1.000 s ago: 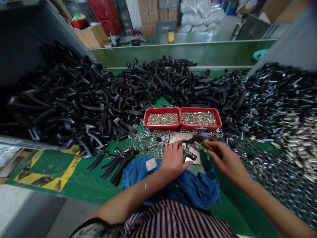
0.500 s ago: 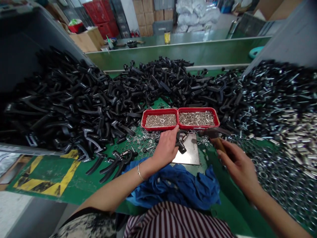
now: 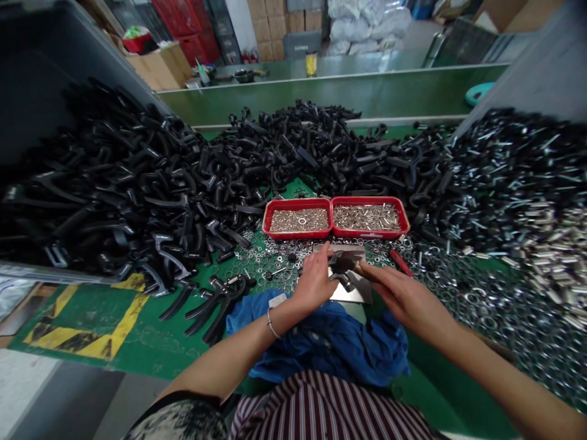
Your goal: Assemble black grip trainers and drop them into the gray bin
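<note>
My left hand [image 3: 316, 276] is closed on a black curved plastic part [image 3: 345, 282], steadying it over a shiny metal plate [image 3: 361, 292]. In my right hand [image 3: 406, 296] is a hammer [image 3: 345, 261], gripped by its wooden handle. The dark hammer head lies right over the black part and covers much of it; whether the two touch I cannot tell. Just in front of the plate lies a crumpled blue cloth [image 3: 321, 348]. Behind it are two red trays: the left tray [image 3: 298, 234] holds tiny metal pieces, the right tray [image 3: 371, 234] small metal pins.
Black parts [image 3: 183, 171] are heaped at the left and back. Metal rings [image 3: 513, 324], silver sleeves [image 3: 554, 244] and black bolt-like pieces [image 3: 518, 146] spread at the right. A red-handled tool [image 3: 400, 262] lies right of the plate. Several parts [image 3: 220, 299] rest on the left.
My right hand has swung the hammer left, from beside the plate to over the black part. The red-handled tool has come into view. My left hand stays on the part.
</note>
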Demonstrator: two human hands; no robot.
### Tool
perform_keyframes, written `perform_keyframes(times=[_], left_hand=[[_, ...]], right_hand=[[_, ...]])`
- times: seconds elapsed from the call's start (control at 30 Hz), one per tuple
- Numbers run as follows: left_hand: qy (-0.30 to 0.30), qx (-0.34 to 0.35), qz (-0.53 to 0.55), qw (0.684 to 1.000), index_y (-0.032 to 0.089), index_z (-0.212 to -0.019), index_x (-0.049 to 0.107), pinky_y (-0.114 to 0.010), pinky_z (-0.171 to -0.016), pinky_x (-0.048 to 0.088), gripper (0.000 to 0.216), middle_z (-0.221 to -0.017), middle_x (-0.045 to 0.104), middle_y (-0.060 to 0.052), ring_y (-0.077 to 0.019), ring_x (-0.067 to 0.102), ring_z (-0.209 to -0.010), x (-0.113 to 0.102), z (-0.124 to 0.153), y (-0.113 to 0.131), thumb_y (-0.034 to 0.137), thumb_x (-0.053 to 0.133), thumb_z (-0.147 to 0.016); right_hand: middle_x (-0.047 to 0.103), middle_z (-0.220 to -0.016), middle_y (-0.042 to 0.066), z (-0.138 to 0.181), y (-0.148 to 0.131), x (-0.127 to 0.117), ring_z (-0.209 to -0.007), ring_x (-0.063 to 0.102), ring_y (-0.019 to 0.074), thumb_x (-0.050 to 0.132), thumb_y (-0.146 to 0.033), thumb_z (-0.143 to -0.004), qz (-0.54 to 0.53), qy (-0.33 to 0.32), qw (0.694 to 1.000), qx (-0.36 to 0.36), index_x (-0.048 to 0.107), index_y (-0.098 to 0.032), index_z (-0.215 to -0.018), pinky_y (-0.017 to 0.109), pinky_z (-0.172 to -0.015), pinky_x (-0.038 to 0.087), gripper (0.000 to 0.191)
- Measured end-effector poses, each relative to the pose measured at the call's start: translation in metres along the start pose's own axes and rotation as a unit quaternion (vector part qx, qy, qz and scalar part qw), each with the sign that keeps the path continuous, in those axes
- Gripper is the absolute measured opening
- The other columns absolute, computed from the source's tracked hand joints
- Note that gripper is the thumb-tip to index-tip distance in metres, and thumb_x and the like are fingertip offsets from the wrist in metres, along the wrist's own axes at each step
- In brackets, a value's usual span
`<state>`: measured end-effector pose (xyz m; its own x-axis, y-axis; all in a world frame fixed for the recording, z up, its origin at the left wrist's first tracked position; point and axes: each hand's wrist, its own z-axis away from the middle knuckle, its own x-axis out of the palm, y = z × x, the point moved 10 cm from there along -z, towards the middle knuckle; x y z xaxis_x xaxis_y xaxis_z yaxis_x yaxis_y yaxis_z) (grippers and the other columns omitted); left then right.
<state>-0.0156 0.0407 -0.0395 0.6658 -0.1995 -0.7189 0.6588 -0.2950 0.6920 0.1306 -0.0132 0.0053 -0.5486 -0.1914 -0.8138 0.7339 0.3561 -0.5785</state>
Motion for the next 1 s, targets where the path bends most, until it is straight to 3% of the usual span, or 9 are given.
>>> perform_keyframes(times=[0.13,0.27,0.33,0.4,0.5,0.57,0.67,0.83,1.0], left_hand=[[-0.012,-0.019,0.064,0.998,0.016,-0.146,0.032,-0.051,-0.110,0.037,0.082,-0.131,0.059,-0.014,-0.0305,0.051,-0.125,-0.011,-0.001,0.001,0.014,0.068,-0.072],[-0.087,-0.057,0.302,0.948,0.020,-0.140,0.038,-0.041,-0.094,0.051,0.057,-0.118,0.066,-0.011,-0.0224,0.066,-0.104,-0.009,0.000,-0.003,0.029,0.061,-0.088],[-0.116,-0.063,0.337,0.932,0.019,-0.133,0.045,-0.040,-0.092,0.052,0.043,-0.118,0.066,-0.012,-0.0212,0.066,-0.104,-0.006,-0.003,-0.006,0.030,0.054,-0.092],[-0.080,-0.064,0.250,0.963,0.018,-0.127,0.051,-0.044,-0.100,0.047,0.040,-0.124,0.064,-0.013,-0.0240,0.060,-0.115,-0.015,-0.009,-0.015,0.029,0.059,-0.090],[0.062,-0.021,0.044,0.997,0.017,-0.130,0.051,-0.051,-0.112,0.033,0.052,-0.136,0.054,-0.014,-0.0288,0.045,-0.130,-0.055,-0.008,-0.015,0.031,0.069,-0.083],[0.094,0.029,-0.020,0.995,0.018,-0.127,0.053,-0.048,-0.112,0.033,0.041,-0.133,0.056,-0.012,-0.0259,0.045,-0.128,-0.073,0.010,-0.003,0.031,0.062,-0.089],[-0.011,0.065,-0.036,0.997,0.019,-0.118,0.059,-0.039,-0.105,0.042,0.026,-0.117,0.063,-0.008,-0.0205,0.056,-0.113,-0.066,0.061,0.009,0.032,0.047,-0.098],[-0.140,0.056,-0.160,0.975,0.033,-0.146,0.040,-0.051,-0.106,0.039,0.062,-0.138,0.052,-0.009,-0.0290,0.048,-0.124,-0.038,0.161,-0.004,0.026,0.062,-0.088],[-0.107,-0.027,-0.206,0.972,0.032,-0.140,0.049,-0.043,-0.100,0.045,0.067,-0.120,0.056,-0.008,-0.0243,0.052,-0.113,-0.046,0.198,-0.047,0.003,0.046,-0.080]], right_hand=[[0.068,-0.124,0.009,0.024,0.038,-0.010,-0.091,0.070,0.0227,0.052,-0.040,-0.096,-0.155,0.073,0.975,0.144,0.049,-0.025,-0.141,0.037,-0.076,0.059,0.048],[0.072,-0.109,0.009,0.081,0.082,-0.005,-0.060,0.063,0.0174,0.052,-0.046,-0.094,-0.215,0.105,0.936,0.260,0.044,-0.024,-0.144,0.029,-0.049,0.053,0.055],[0.072,-0.106,0.010,0.100,0.097,-0.004,-0.064,0.064,0.0194,0.050,-0.046,-0.095,-0.169,0.103,0.945,0.260,0.046,-0.023,-0.142,0.031,-0.051,0.053,0.053],[0.070,-0.112,0.013,0.105,0.097,-0.013,-0.082,0.067,0.0264,0.048,-0.044,-0.095,-0.049,0.119,0.969,0.212,0.052,-0.021,-0.136,0.042,-0.069,0.057,0.047],[0.059,-0.131,0.019,0.099,0.065,-0.023,-0.115,0.058,0.0366,0.046,-0.041,-0.096,0.128,0.142,0.975,0.115,0.057,-0.019,-0.131,0.061,-0.098,0.042,0.043],[0.055,-0.136,0.016,0.091,0.036,-0.009,-0.122,0.054,0.0336,0.045,-0.040,-0.098,0.117,0.094,0.986,0.073,0.053,-0.023,-0.136,0.057,-0.105,0.039,0.043],[0.055,-0.135,0.011,0.090,-0.007,0.034,-0.120,0.058,0.0256,0.047,-0.043,-0.099,0.030,-0.036,0.998,0.047,0.039,-0.030,-0.147,0.042,-0.100,0.049,0.051],[0.051,-0.136,0.016,0.091,-0.041,0.096,-0.117,0.060,0.0307,0.051,-0.041,-0.095,0.032,-0.108,0.992,0.058,0.013,-0.025,-0.159,0.045,-0.094,0.052,0.076],[0.058,-0.124,0.012,0.071,-0.088,0.145,-0.097,0.067,0.0246,0.041,-0.023,-0.096,0.047,-0.181,0.982,-0.034,0.044,-0.023,-0.146,0.035,-0.082,0.053,0.050]])
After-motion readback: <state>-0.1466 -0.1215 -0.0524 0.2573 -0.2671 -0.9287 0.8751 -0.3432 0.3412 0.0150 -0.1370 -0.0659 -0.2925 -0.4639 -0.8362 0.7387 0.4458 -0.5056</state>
